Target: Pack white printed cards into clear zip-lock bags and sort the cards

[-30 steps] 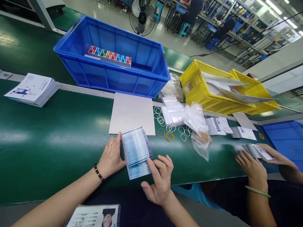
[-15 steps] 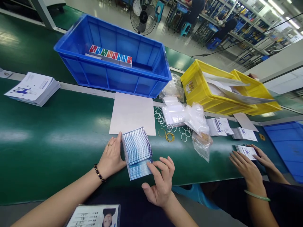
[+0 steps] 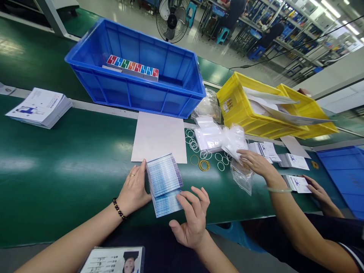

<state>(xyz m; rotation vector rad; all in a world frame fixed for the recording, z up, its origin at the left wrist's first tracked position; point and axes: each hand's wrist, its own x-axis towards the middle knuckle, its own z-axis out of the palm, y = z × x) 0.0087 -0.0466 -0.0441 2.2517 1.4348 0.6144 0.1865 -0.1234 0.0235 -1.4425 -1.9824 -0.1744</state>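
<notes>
A fanned stack of blue-and-white cards (image 3: 165, 181) lies on the green table surface (image 3: 71, 167) in front of me. My left hand (image 3: 133, 187), wearing a ring and a dark bead bracelet, rests flat against the stack's left edge, fingers stretched out. My right hand (image 3: 192, 216) sits at the stack's near right corner, fingers spread, fingertips touching the lowest cards. Neither hand grips anything.
Behind the stack lies a grey sheet (image 3: 159, 136), then a blue bin (image 3: 136, 68) with colourful boxes (image 3: 132, 67). Rubber bands (image 3: 203, 163), plastic bags (image 3: 224, 138) and yellow bins (image 3: 256, 110) are to the right. A co-worker's hand (image 3: 256, 163) reaches the bags. Booklets (image 3: 38, 107) lie far left.
The co-worker's nearer hand has left their card pile and reached left to the plastic bags. My own hands and the card stack have hardly moved.
</notes>
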